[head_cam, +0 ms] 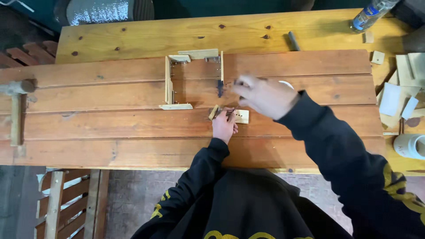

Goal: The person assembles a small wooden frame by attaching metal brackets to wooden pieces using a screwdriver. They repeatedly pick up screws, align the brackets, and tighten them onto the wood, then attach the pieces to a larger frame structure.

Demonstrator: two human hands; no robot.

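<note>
My left hand rests on the brown plank panel and pinches a small pale wood block with small holes, plus a thin wood piece beside it. My right hand hovers just above and to the right, blurred by motion, fingers spread, nothing clearly in it. An open frame of light wood strips with small metal hinges stands on the panel left of my right hand. A small dark object lies at the frame's right side.
A wooden mallet lies at the left edge. On the pale workbench sit a plastic bottle, a dark pin, wood offcuts and a white cup. Slatted wooden pieces lie on the floor below.
</note>
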